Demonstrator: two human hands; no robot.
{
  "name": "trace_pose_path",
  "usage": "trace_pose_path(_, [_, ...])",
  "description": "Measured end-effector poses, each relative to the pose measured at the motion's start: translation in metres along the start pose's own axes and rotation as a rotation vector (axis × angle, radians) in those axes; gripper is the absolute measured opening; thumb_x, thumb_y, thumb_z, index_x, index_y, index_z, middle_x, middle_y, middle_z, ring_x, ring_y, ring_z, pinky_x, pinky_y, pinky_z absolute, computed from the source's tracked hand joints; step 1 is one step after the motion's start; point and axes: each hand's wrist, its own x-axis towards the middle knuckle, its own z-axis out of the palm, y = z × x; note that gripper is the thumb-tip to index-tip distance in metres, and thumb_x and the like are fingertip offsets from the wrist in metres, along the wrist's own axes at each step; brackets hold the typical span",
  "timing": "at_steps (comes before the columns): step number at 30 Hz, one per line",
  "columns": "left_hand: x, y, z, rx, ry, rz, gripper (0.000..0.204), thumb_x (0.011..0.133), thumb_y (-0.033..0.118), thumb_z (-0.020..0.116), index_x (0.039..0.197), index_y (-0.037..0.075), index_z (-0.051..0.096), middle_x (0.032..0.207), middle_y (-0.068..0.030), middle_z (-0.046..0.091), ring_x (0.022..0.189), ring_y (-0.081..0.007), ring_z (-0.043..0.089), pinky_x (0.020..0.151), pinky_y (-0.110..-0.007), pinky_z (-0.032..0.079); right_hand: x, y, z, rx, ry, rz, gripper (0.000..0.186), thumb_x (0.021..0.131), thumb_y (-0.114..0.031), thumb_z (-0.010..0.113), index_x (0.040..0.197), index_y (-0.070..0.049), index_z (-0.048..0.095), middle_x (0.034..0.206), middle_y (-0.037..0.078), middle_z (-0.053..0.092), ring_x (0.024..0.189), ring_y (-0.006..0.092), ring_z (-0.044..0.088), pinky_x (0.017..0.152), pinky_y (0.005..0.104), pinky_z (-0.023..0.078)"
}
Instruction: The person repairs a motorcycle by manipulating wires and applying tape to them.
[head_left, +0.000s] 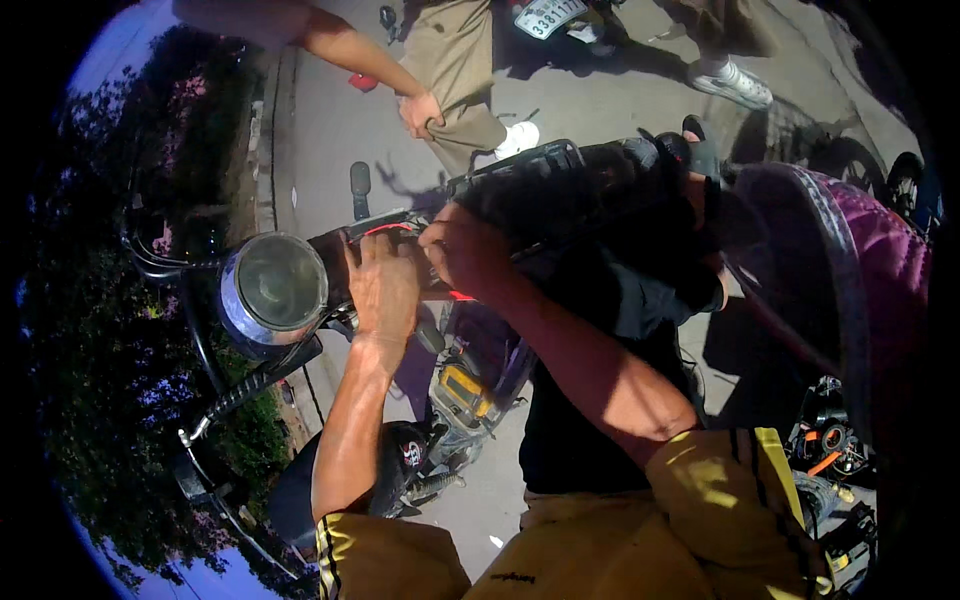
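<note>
"Where's the dark, red-edged panel (392, 227)?"
"Right of the round headlight (284, 281), the left hand (382, 283) draped unclenched across it."
"The right hand (468, 252)?"
"Curled, farther from the headlight (whether grasping, one cannot tell)."

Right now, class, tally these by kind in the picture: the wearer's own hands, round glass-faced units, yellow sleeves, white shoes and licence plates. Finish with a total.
Wearer's left hand and right hand: 2
Round glass-faced unit: 1
Yellow sleeves: 2
White shoes: 2
Licence plate: 1
Total: 8
</note>
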Motion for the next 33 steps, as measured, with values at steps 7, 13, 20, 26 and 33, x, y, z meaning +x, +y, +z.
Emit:
trace_pose_path(7, [0.000, 0.000, -0.015, -0.105, -0.017, 0.013, 0.025, 0.095, 0.008, 0.064, 0.115, 0.004, 0.077, 0.125, -0.0200, 0.073, 0.133, -0.0376, 0.062, 0.125, -0.064, 0.038, -0.005, 0.002, 0.008, 0.054, -0.008, 0.134, 0.015, 0.087, -0.010, 0.080, 0.098, -0.018, 0.074, 0.104, 0.007, 0.066, 0.093, 0.0329, 0.071, 0.075, 0.0445, 0.060])
trace_pose_path(13, [0.005, -0.003, -0.019, -0.343, -0.120, -0.102, 0.026, 0.086, 0.002, 0.070, 0.111, 0.001, 0.077, 0.128, -0.0216, 0.074, 0.126, -0.0427, 0.065, 0.099, -0.052, 0.058, -0.003, 0.002, 0.004, 0.012, -0.031, 0.100, 0.015, 0.088, -0.011, 0.080, 0.099, -0.018, 0.073, 0.104, 0.007, 0.066, 0.092, 0.0344, 0.071, 0.075, 0.0455, 0.060])
trace_pose_path(20, [0.004, -0.012, -0.017, -0.324, -0.105, -0.040, 0.029, 0.083, 0.005, 0.075, 0.111, 0.000, 0.075, 0.124, -0.0230, 0.074, 0.124, -0.0425, 0.066, 0.097, -0.052, 0.059, -0.002, 0.001, 0.002, 0.023, -0.033, 0.087, 0.015, 0.087, -0.010, 0.080, 0.098, -0.018, 0.073, 0.104, 0.007, 0.066, 0.094, 0.0332, 0.071, 0.077, 0.0450, 0.060])
trace_pose_path(26, [0.006, -0.007, -0.021, -0.353, -0.072, -0.065, 0.028, 0.083, 0.005, 0.076, 0.111, 0.001, 0.074, 0.115, -0.0235, 0.074, 0.116, -0.0431, 0.069, 0.094, -0.053, 0.060, -0.003, 0.002, 0.001, 0.028, 0.000, 0.042, 0.015, 0.087, -0.011, 0.081, 0.099, -0.018, 0.074, 0.105, 0.007, 0.067, 0.097, 0.0329, 0.071, 0.079, 0.0440, 0.060])
trace_pose_path(33, [0.010, 0.010, -0.034, -0.286, -0.101, -0.189, 0.021, 0.085, 0.010, 0.074, 0.105, 0.003, 0.072, 0.111, -0.0198, 0.076, 0.113, -0.0418, 0.070, 0.091, -0.054, 0.060, -0.003, 0.005, 0.002, 0.033, -0.041, 0.059, 0.015, 0.088, -0.011, 0.079, 0.102, -0.017, 0.075, 0.106, 0.006, 0.067, 0.099, 0.0307, 0.071, 0.080, 0.0429, 0.060])
